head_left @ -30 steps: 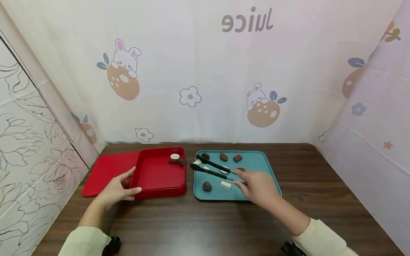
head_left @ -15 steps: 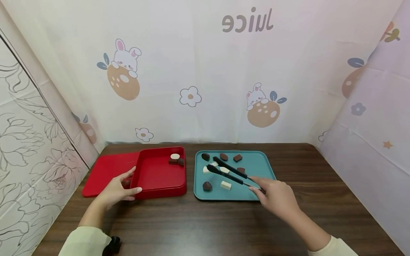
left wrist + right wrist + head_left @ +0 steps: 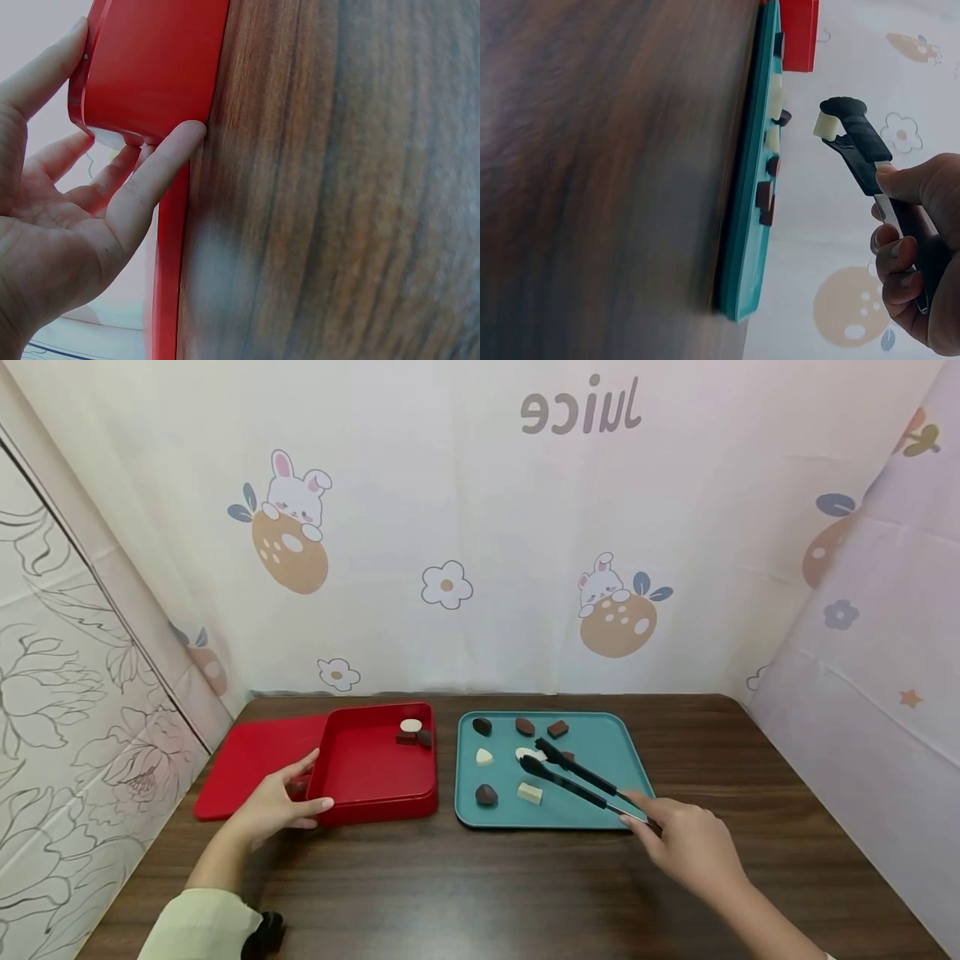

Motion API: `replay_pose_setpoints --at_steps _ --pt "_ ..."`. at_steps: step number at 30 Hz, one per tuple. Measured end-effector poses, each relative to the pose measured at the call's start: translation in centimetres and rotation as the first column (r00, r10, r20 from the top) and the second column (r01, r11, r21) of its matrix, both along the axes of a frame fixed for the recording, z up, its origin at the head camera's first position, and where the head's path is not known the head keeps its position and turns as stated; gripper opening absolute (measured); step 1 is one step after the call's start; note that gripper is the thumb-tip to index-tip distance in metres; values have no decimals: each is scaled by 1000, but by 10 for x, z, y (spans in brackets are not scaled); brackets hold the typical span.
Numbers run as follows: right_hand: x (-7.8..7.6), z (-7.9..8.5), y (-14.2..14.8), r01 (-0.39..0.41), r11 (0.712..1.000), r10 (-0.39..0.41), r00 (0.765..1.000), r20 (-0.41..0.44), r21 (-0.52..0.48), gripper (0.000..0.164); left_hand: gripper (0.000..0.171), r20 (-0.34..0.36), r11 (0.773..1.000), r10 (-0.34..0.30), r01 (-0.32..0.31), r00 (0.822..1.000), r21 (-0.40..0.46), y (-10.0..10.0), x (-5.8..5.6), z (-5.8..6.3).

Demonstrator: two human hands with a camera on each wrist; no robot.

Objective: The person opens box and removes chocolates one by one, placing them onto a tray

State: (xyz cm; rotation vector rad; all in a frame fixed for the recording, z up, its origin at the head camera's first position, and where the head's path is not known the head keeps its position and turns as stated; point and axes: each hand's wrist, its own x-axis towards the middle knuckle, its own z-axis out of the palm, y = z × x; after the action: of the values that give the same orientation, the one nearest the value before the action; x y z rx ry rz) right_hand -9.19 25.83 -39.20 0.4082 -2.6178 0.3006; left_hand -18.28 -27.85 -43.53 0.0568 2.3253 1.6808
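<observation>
My right hand (image 3: pixel 686 843) grips black-tipped tongs (image 3: pixel 577 781) over the teal tray (image 3: pixel 603 739). Between the tong tips sits a small white chocolate piece (image 3: pixel 826 126), raised off the tray in the right wrist view. On the tray lie dark and white chocolates, among them a white bar (image 3: pixel 529 792), a dark round one (image 3: pixel 486 794) and a white oval (image 3: pixel 525 753) partly behind the tongs. My left hand (image 3: pixel 273 806) holds the near left corner of the red box (image 3: pixel 375 810), thumb and fingers spread round its walls (image 3: pixel 157 67).
Inside the red box, a white oval chocolate (image 3: pixel 410 726) and two dark ones (image 3: pixel 406 738) sit in the far right corner. A flat red lid (image 3: pixel 251 764) lies left of the box, partly hidden by it. A patterned curtain (image 3: pixel 495 643) hangs behind the wooden table (image 3: pixel 450 893).
The right hand has carried the tongs and white piece rightward and toward me across the tray, from its left edge to past its middle. The left hand and red box have stayed put.
</observation>
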Motion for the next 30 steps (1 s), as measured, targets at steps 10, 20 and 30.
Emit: replay_pose_setpoints --at_steps 10,20,30 --pt "16 -11 20 93 996 -94 993 76 16 40 99 7 1000 5 -5 1000 -7 2 1 1" --pt "31 -17 31 173 985 -173 958 229 22 39 99 1 1000 6 -6 1000 -8 0 0 0" --pt "38 -23 34 189 982 -186 957 223 7 38 98 -12 1000 0 0 1000 5 -1 0 -1"
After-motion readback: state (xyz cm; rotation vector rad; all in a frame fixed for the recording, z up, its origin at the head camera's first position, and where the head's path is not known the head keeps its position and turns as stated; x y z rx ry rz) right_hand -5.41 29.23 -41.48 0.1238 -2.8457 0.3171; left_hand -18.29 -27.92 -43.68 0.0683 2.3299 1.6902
